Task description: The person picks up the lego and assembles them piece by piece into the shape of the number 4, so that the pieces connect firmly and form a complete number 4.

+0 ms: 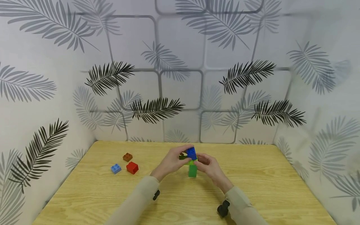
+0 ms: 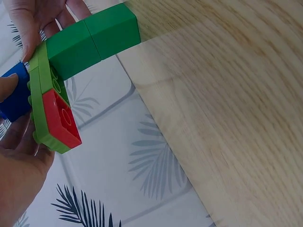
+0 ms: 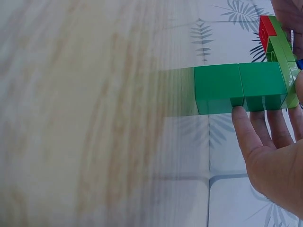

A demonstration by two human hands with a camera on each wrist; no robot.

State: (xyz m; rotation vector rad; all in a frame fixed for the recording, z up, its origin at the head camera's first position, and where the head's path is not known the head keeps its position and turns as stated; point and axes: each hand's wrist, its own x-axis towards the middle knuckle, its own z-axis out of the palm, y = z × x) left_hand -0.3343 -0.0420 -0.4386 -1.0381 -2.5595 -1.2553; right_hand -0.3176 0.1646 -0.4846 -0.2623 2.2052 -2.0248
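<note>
Over the wooden table (image 1: pixel 258 168), my left hand (image 1: pixel 171 162) pinched a blue plastic block (image 1: pixel 192 153); my right hand (image 1: pixel 212 169) held green blocks (image 1: pixel 192 171).

On the worktop (image 1: pixel 253 187), the brick tower (image 1: pixel 192 171) stands between the left fingers (image 1: pixel 183 148) and right fingers (image 1: pixel 203 157), with the upper brick (image 1: pixel 191 153) over it. Left of these lie the left brick (image 1: pixel 116 169) and right brick (image 1: pixel 132 168), the rear brick (image 1: pixel 127 157) behind them; the wall (image 1: pixel 181 123) backs everything.

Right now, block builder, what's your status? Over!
Left hand pinching blue block. Right hand gripping green tower below it. Red brick, brown brick, light blue brick off left, not in the way.
</note>
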